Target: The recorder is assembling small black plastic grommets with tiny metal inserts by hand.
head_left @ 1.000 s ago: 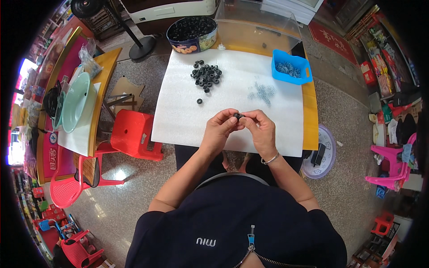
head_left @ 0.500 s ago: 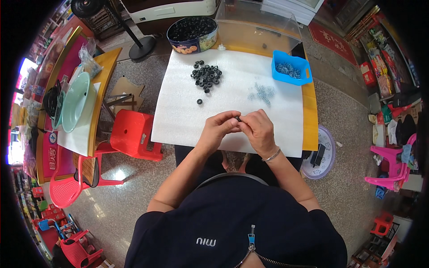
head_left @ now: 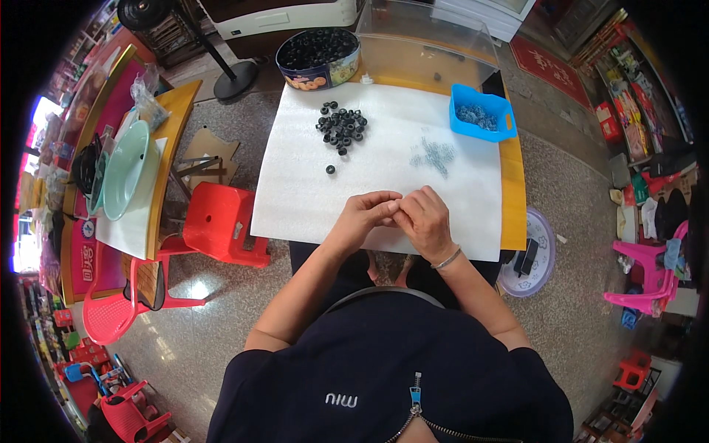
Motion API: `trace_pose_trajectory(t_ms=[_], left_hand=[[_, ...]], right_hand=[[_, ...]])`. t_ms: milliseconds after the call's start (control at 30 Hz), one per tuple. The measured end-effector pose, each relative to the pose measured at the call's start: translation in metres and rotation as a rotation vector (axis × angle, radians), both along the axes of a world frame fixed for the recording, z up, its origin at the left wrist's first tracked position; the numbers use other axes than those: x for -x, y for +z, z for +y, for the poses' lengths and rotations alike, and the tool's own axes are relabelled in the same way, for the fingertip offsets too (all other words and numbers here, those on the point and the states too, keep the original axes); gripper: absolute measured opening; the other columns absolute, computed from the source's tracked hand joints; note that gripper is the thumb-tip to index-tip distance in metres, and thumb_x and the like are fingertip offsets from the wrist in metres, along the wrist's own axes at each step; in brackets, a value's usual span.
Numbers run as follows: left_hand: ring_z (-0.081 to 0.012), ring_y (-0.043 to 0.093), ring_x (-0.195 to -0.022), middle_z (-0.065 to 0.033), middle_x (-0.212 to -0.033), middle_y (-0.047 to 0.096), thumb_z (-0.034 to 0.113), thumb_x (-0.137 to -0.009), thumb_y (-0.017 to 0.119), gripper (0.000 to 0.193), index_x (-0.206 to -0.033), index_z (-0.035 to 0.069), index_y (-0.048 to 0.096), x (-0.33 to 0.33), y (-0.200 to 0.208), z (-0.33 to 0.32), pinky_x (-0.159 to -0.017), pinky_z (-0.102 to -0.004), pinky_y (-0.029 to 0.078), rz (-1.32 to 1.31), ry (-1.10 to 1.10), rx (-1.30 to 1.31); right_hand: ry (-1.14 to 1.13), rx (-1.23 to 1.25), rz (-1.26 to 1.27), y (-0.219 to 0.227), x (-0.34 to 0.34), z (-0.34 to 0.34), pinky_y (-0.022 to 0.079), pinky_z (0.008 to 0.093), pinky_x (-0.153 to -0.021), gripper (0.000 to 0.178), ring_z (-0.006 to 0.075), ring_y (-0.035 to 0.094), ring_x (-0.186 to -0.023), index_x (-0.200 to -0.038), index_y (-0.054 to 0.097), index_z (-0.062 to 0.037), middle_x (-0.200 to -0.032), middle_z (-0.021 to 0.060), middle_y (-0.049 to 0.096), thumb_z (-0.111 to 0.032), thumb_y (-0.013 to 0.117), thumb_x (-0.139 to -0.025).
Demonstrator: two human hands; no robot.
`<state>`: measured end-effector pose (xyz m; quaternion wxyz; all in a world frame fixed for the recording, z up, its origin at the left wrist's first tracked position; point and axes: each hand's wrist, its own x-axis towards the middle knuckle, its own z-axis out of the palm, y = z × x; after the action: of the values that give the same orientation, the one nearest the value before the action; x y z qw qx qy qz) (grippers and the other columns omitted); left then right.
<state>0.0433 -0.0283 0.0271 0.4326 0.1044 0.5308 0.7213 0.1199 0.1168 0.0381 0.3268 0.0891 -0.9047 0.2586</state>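
My left hand (head_left: 368, 211) and my right hand (head_left: 426, 224) meet over the near edge of a white foam sheet (head_left: 295, 207). Their fingertips are pinched together. A small black part showed there half a second ago; the fingers now cover it. Beyond my left hand lies a heap of small black rings (head_left: 341, 125), with a single black ring (head_left: 330, 170) apart from it, nearer to me. Farther off from my right hand spreads a loose pile of small clear, bluish pieces (head_left: 434, 155).
A round tin (head_left: 314, 77) full of black rings stands at the far left. A blue plastic basket (head_left: 461, 127) with more clear pieces is at the far right, before a transparent box (head_left: 428, 44). A red stool (head_left: 214, 214) stands left of the table, a lilac basin (head_left: 543, 269) right.
Both hands have shifted slightly, and the fingers have closed over the small black part that showed between them. The heaps on the sheet look the same.
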Motion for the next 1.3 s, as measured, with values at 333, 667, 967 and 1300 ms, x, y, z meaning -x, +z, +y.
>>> trace_pose_trajectory(t_ms=[333,667,967,1300], left_hand=[[-0.0152,0.063,-0.084,-0.0113,-0.096,0.064,0.008,-0.089,0.058,0.031,-0.114,-0.009,0.055,0.003,-0.008,-0.002,-0.074,-0.0254,0.053,-0.132,0.059,-0.016],[-0.0143,0.061,-0.077,-0.0100,-0.093,0.063,0.007,-0.089,0.058,0.026,-0.111,-0.007,0.056,-0.002,-0.017,0.000,-0.070,-0.0255,0.052,-0.225,0.109,-0.161],[-0.0139,0.060,-0.082,-0.0077,-0.096,0.063,0.015,-0.090,0.059,0.029,-0.112,-0.003,0.057,-0.011,-0.015,0.004,-0.073,-0.0250,0.050,-0.276,0.132,-0.172],[-0.0108,0.060,-0.078,-0.0061,-0.092,0.063,0.018,-0.090,0.060,0.030,-0.112,-0.003,0.056,0.003,-0.017,-0.006,-0.070,-0.0235,0.051,-0.296,-0.069,-0.235]], right_hand=[[0.011,0.096,-0.082,-0.006,-0.001,-0.004,0.044,0.0363,-0.062,0.012,0.0260,0.052,-0.072,-0.082,0.056,-0.0061,-0.076,0.0071,0.053,-0.005,0.064,-0.074],[0.041,0.742,-0.250,-0.014,-0.001,-0.017,0.047,0.0286,-0.073,0.019,0.0200,0.057,-0.084,-0.106,0.059,-0.0028,-0.099,0.0106,0.058,-0.014,0.052,-0.091],[0.083,1.032,-0.459,-0.013,-0.009,-0.030,0.047,0.0266,-0.078,0.030,0.0176,0.056,-0.090,-0.115,0.056,-0.0014,-0.107,0.0097,0.054,-0.023,0.046,-0.097],[0.102,0.308,-0.224,0.011,-0.006,0.005,0.044,0.0309,-0.076,0.031,0.0219,0.049,-0.089,-0.102,0.067,-0.0092,-0.092,0.0057,0.053,-0.003,0.068,-0.072]])
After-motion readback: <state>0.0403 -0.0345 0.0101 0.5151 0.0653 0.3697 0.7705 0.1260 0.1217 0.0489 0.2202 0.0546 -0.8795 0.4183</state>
